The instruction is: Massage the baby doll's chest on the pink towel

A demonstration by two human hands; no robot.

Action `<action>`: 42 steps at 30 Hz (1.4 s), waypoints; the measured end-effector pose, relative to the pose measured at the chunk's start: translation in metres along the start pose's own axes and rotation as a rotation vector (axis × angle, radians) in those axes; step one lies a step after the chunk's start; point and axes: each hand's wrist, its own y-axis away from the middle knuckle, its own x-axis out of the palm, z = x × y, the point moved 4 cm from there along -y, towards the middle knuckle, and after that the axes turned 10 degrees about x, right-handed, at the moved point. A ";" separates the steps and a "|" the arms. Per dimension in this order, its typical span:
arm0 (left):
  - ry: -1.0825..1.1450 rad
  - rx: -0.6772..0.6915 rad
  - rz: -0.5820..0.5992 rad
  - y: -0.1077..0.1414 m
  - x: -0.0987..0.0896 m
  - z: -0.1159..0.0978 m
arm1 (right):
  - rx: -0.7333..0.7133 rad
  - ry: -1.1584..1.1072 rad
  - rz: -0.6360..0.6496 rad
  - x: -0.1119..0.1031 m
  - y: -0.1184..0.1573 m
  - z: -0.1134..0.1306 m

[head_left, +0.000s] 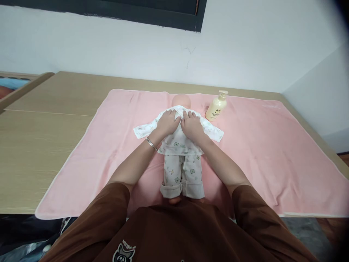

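Observation:
A baby doll (181,101) lies along the middle of a pink blanket (261,156), its head at the far end and its feet toward me. It wears a white printed top (178,143) with the sleeves spread to both sides, and matching trousers (173,171) with rolled cuffs. My left hand (168,122) lies flat on the left of the doll's upper body, fingers stretched out. On the right side, my right hand (192,125) rests the same way, its thumb close to the left one. Neither hand grips anything I can see.
A pale yellow pump bottle (216,108) stands on the blanket, right of the doll's head. The blanket covers part of a wooden table (49,145). Behind it rises a white wall (136,51) with a dark frame (152,14).

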 end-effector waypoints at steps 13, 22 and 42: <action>-0.120 0.013 -0.071 0.002 0.001 -0.006 | -0.073 -0.093 0.020 -0.018 0.012 0.006; -0.197 0.112 -0.137 0.021 0.015 -0.033 | -0.020 -0.216 0.090 -0.007 -0.020 -0.015; -0.077 0.094 -0.118 0.016 0.028 -0.015 | -0.044 -0.158 0.116 -0.007 -0.021 -0.017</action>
